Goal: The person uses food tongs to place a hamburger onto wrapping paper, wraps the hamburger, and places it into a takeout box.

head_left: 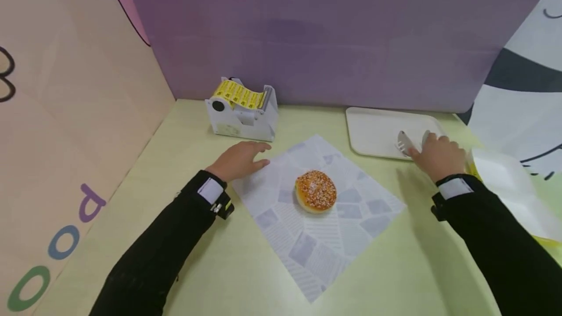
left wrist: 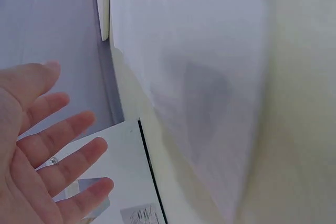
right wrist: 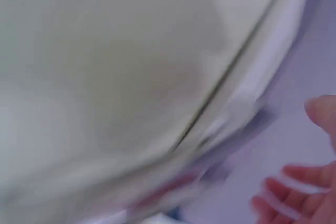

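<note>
Left grip (head_left: 240,160) and right grip (head_left: 441,157) have fingers apart. Surface (head_left: 377,282) carries flat patterned paper (head_left: 322,245) and a tray (head_left: 373,130); the seeded bun (head_left: 316,191) sits near the paper's middle, presumably to stay clean, metal tongs (head_left: 404,143) at the tray by the right grip. Paper margin rings the bun — room for fingers — with bare surface nearer.

The head camera faces forward and down over the bench (head_left: 219,267); wrist cameras sit close-in; head and left-wrist views share the paper (head_left: 307,257).
</note>
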Demonstrator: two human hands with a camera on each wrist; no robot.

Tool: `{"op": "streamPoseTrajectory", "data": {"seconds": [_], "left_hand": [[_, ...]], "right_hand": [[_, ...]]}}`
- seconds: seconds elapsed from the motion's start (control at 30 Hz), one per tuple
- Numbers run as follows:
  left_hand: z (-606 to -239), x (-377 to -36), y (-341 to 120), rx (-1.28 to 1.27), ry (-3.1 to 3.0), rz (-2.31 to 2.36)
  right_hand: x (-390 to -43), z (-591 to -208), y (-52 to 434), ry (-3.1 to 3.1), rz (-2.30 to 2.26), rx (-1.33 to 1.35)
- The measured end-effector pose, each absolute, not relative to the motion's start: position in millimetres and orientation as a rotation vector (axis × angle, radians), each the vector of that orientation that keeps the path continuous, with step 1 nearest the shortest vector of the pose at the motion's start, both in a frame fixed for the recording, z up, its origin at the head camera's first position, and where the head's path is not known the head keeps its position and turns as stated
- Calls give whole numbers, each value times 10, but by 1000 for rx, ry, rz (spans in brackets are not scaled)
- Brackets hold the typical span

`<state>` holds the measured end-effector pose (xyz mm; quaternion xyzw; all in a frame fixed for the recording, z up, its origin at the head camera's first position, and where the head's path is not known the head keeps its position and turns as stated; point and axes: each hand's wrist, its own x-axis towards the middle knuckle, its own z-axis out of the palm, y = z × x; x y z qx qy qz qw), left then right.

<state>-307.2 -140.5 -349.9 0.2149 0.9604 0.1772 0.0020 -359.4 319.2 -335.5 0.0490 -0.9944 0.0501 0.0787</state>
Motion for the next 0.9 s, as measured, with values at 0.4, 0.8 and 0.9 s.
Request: {"op": "streamPoseTrajectory", "data": {"seconds": [0.4,0.8,0.9], "left_hand": [[-3390,-3651,-977,372,2783,923],[-4817,-5306,-612,396,2997,488],[-4554,-5107,-526,328,2975,415]], "right_hand": [[-3792,-3400,2089,-3139,684,667],[-4092,-3519,1637,-3295,738,512],[-4129,-3524,1598,-3283,786,500]]}}
